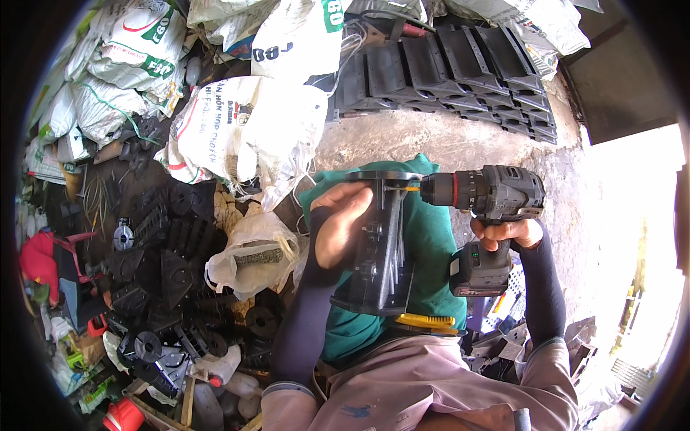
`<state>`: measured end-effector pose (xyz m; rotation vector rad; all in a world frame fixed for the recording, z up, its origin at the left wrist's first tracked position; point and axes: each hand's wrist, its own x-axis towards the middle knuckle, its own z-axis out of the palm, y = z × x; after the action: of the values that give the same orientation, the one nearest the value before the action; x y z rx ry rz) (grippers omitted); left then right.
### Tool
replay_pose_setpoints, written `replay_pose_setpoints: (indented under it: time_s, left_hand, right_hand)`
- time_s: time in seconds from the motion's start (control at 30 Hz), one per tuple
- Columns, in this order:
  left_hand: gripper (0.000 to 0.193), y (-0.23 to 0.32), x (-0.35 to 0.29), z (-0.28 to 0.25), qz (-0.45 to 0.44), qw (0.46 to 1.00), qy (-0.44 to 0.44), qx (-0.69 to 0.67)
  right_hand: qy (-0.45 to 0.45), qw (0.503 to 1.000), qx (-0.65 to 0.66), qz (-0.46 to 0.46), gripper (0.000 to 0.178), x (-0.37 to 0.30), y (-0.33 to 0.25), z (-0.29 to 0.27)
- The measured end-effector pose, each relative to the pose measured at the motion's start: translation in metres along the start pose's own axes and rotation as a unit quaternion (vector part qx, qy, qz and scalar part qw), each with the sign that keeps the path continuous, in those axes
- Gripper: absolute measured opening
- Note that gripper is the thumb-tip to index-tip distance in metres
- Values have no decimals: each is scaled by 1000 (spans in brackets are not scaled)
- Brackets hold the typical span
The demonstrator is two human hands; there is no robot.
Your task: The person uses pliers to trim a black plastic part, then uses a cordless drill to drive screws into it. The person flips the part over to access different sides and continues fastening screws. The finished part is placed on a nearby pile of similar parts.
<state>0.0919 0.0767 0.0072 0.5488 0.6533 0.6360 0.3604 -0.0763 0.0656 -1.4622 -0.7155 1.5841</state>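
Left hand grips black bracket, axis 12–6; right hand grips drill, bracket's 2 o'clock, bit toward 9.

l fingers on blk part, r fingers gripping drill, bit nr part

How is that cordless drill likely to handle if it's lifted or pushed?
The cordless drill is probably rigid, given its hard-looking casing. It's likely fairly heavy for its size, with a blocky battery at its base. Stood on that battery, it might tip if pushed, since its long body sits high.
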Motion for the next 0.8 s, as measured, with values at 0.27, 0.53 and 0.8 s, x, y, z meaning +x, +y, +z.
replay_pose_setpoints:
  time_s: [0.27, 0.53, 0.8]
  left_hand:
    - [16, 13, 5, 12, 256, 924, 213, 189]
    - [35, 10, 48, 43, 345, 888, 212, 219]
    - [30, 16, 42, 42, 325, 902, 141, 248]
  right_hand:
    - [-61, 997, 2, -51, 52, 2, -11, 7]
    - [10, 999, -51, -8, 45, -8, -11, 16]
    - [-7, 998, 45, 36, 37, -5, -2, 16]
